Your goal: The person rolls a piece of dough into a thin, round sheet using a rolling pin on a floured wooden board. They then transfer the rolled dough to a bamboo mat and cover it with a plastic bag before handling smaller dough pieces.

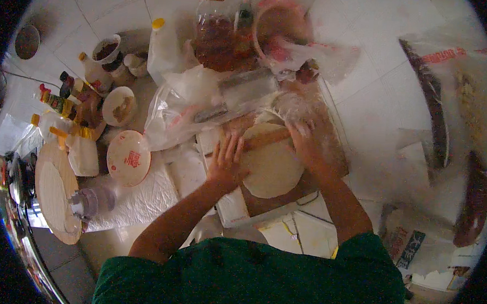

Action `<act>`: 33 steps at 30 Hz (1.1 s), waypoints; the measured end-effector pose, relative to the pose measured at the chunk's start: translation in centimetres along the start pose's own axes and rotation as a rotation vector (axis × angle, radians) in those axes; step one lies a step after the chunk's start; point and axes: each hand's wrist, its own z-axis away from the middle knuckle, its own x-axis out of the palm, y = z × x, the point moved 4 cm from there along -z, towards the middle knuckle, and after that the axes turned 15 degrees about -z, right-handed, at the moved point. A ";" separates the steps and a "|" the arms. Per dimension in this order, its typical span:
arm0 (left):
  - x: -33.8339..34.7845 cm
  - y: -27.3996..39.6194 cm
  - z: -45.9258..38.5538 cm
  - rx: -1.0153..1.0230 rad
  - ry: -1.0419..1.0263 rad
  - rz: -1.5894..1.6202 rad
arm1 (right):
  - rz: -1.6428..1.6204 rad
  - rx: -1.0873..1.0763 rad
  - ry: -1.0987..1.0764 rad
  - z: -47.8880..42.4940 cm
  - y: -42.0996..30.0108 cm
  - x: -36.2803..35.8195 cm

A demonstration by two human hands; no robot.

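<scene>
A wooden rolling pin [267,139] lies across a round, flat sheet of dough [273,170] on a brown board [261,205]. My left hand [227,161] is spread over the pin's left end, its fingers pointing away from me. My right hand [304,140] rests at the pin's right end. Both hands seem to lie on the pin rather than wrap around it, though the blur hides the exact contact. Just beyond the right hand is a pale, floury heap [293,106] on the board.
Plastic bags [166,119] lie beyond and left of the board. Further left stand a plate with red marks [128,158], a bowl [119,106], several bottles [84,156] and a round wooden board [57,192]. A large jar [214,39] and a bag-lined bucket [281,26] stand behind.
</scene>
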 end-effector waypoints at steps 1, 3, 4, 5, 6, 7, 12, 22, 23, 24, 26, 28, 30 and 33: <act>-0.6 1.1 1.7 0.041 0.029 0.072 | -0.011 -0.043 -0.052 2.0 -1.3 -1.3; -0.2 1.7 1.7 0.079 0.058 0.221 | 0.025 -0.056 0.028 5.6 -0.9 -1.1; 1.6 0.6 0.7 0.058 0.057 0.286 | 0.030 -0.073 0.070 7.0 -1.2 -0.7; 2.5 -0.1 -0.4 0.038 0.054 0.353 | -0.017 0.006 0.073 8.4 -1.8 -0.8; 2.0 -0.7 -1.8 -0.022 0.040 0.418 | -0.065 0.086 0.077 9.8 -3.0 -1.3; 1.2 -1.3 -3.8 -0.079 0.027 0.483 | -0.111 0.168 0.082 11.4 -4.2 -2.0; 3.1 -1.6 -10.9 -0.102 0.031 0.411 | -0.152 0.221 0.151 19.8 -10.2 -6.2; 6.1 -1.0 -15.0 -0.051 -0.018 0.222 | -0.141 0.710 0.555 32.6 -12.5 -6.3; 5.7 -1.0 -14.8 -0.042 -0.007 0.201 | -0.158 0.755 0.582 33.3 -12.3 -5.8; 4.4 -0.3 -14.9 -0.055 -0.112 0.290 | -0.167 0.808 0.613 34.0 -12.2 -5.5; 1.7 0.0 -14.3 -0.111 -0.327 0.456 | -0.234 0.888 0.661 34.3 -12.3 -5.4; 1.9 -0.8 -13.8 -0.123 -0.319 0.489 | -0.337 0.947 0.700 33.2 -12.1 -6.1; 1.9 -1.2 -13.4 -0.077 -0.192 0.505 | -0.272 0.929 0.742 32.6 -11.8 -5.9; 1.5 -0.4 -11.9 0.087 0.081 0.411 | -0.334 0.930 0.790 32.0 -11.6 -6.2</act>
